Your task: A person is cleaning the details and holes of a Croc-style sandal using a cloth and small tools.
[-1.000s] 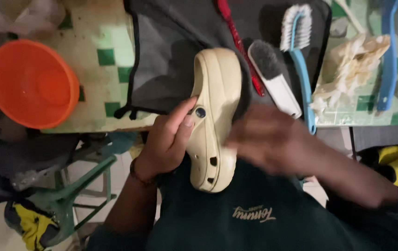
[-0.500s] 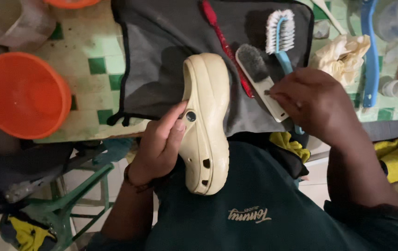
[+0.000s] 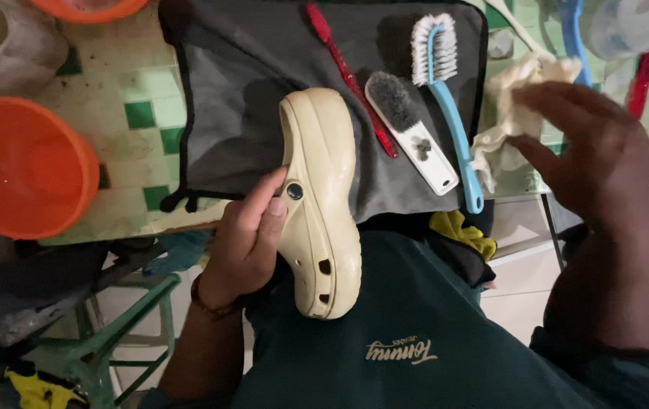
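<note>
Clog (image 3: 323, 204) in left hand (image 3: 245, 238); right hand (image 3: 605, 163) by cloth (image 3: 514, 113).

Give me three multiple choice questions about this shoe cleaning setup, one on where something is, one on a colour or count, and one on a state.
1. Where does the toe of the cream clog rest?
A. in the orange basin
B. on the dark grey mat
C. on the floor

2. What colour is the handle of the long brush with white bristles?
A. light blue
B. red
C. green

3. What is the left hand doing?
A. lying flat on the mat
B. gripping a brush
C. holding the clog by its side

Answers:
1 B: the toe lies on the dark grey mat.
2 A: its handle is light blue.
3 C: its fingers wrap the clog's edge near the strap rivet.
</note>
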